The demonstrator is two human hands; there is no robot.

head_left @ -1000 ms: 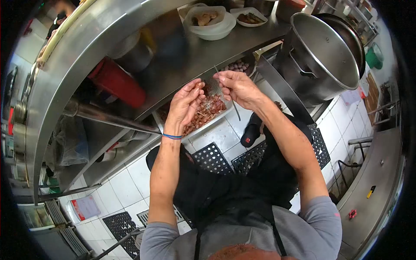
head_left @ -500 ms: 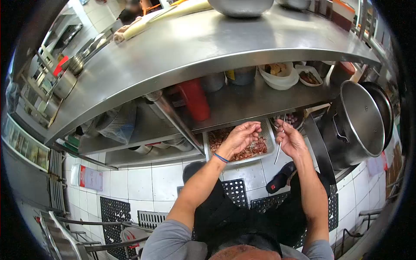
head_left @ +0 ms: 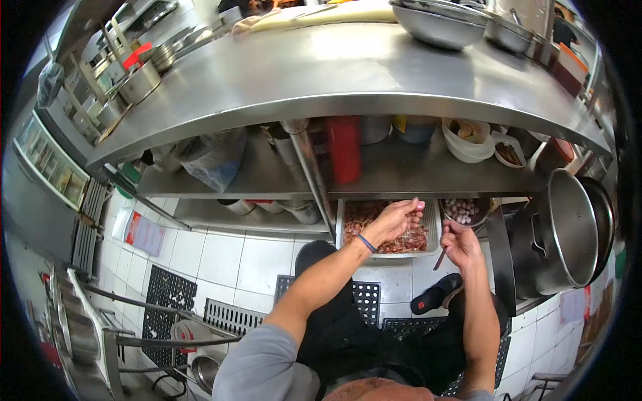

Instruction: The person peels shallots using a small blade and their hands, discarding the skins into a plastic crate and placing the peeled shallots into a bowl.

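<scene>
My left hand (head_left: 400,220), with a blue band at its wrist, is closed over a white plastic crate (head_left: 433,230). A small pinkish shallot (head_left: 419,206) shows at its fingertips. Reddish-brown peelings (head_left: 408,242) lie in the crate. Just right of the crate, my right hand (head_left: 463,244) is closed around a small knife (head_left: 440,258), whose thin end points down and left. Beyond that hand, a bowl (head_left: 483,212) of pale purple shallots (head_left: 460,208) stands partly under the shelf.
A steel counter (head_left: 321,73) spans the front, with metal bowls (head_left: 438,27) on it. Its lower shelf (head_left: 408,167) holds a red container (head_left: 344,150) and white tubs (head_left: 466,144). A large pot (head_left: 568,227) stands at right. Black mats (head_left: 167,301) cover parts of the tiled floor.
The view has swung left, so the scene sits further right. My hands have moved slightly apart, the shallot now shows in my left fingers, and the knife has turned.
</scene>
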